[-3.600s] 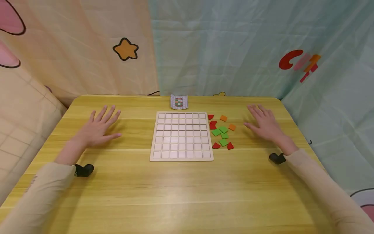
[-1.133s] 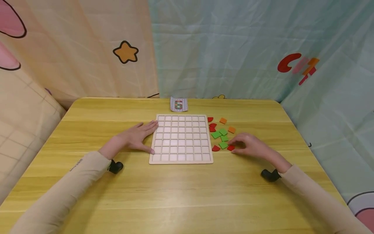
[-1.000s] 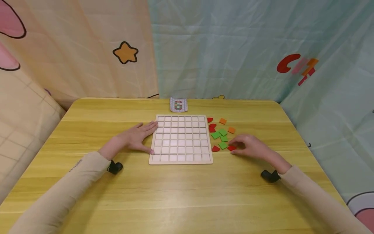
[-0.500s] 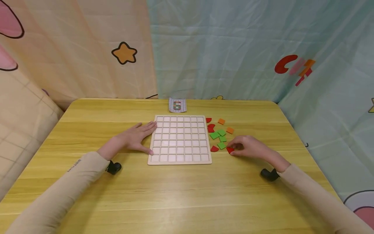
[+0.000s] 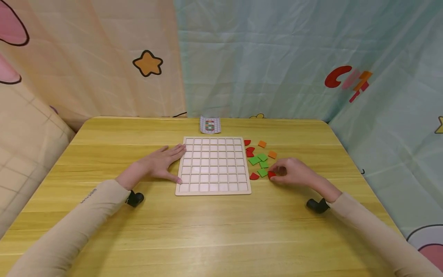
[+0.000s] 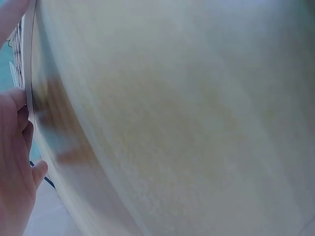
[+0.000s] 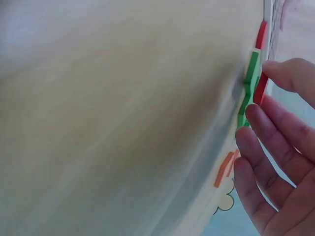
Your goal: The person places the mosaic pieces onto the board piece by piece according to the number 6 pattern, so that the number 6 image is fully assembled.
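A pale square grid board [image 5: 213,178] lies flat on the table. My left hand [image 5: 160,162] rests at its left edge, fingers and thumb spread and touching the rim. In the left wrist view, part of that hand [image 6: 15,167] shows beside the board's edge. To the right of the board, my right hand [image 5: 294,172] pinches a red quarter-round tile [image 5: 271,175] between thumb and fingers. The right wrist view shows the red tile [image 7: 261,89] held between thumb and index finger, beside the green tiles [image 7: 251,73], with the other fingers loosely bent.
Several green square tiles [image 5: 254,160] lie right of the board, some overlapping. Other red tiles [image 5: 254,176] sit close to its right edge, and two orange tiles [image 5: 272,154] lie farther right. A small printed pattern card [image 5: 210,125] stands behind the board. Curtains hang behind the table.
Both hands came inward from the table's sides. My left hand settled on the board's edge. My right hand reached the rightmost red tile, pinched it and has just tilted it up from the table.
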A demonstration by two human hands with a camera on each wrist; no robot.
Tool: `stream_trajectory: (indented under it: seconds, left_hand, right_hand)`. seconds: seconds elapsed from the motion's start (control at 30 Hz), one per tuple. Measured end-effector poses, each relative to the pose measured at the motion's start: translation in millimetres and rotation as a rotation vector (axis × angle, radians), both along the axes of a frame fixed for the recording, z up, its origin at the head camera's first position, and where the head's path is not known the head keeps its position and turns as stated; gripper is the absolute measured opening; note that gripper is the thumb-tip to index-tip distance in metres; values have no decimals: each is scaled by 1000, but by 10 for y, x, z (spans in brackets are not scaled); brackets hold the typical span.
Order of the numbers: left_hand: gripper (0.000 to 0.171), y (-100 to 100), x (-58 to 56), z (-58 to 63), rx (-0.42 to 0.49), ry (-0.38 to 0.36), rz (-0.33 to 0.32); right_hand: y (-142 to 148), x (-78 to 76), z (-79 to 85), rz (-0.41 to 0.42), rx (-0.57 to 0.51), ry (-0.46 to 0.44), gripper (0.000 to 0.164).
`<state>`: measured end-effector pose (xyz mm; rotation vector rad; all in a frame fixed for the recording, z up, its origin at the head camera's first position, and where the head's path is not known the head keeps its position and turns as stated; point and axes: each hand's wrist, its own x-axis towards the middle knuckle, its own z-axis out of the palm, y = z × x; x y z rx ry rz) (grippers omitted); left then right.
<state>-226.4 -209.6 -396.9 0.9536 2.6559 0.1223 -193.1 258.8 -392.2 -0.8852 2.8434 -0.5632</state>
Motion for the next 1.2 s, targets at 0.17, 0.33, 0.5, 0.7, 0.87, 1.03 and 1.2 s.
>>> stream_trajectory:
  seconds: [0.17, 0.33, 0.5, 0.7, 0.87, 1.03, 1.2]
  left_hand:
    - [118, 4, -5, 2, -8, -4, -1]
    - [118, 17, -8, -1, -16, -10, -4]
    - [117, 19, -6, -5, -16, -7, -9]
    - [117, 16, -2, 5, -20, -3, -11]
    - [116, 13, 2, 18, -8, -4, -16]
    - [116, 16, 6, 22, -6, -6, -18]
    - [117, 21, 3, 20, -15, -5, -14]
  right_hand:
    - [-115, -23, 55, -51, -17, 28, 23]
    - [-261, -70, 108, -72, -16, 31, 22]
    - [-414, -145, 146, -107, -38, 16, 24]
    - [-586, -279, 161, -120, -82, 3, 25]
    - [-735, -382, 158, -116, -99, 7, 28]
    - [-858, -463, 156, -132, -137, -15, 28]
    - [-960, -557, 145, -137, -131, -22, 29]
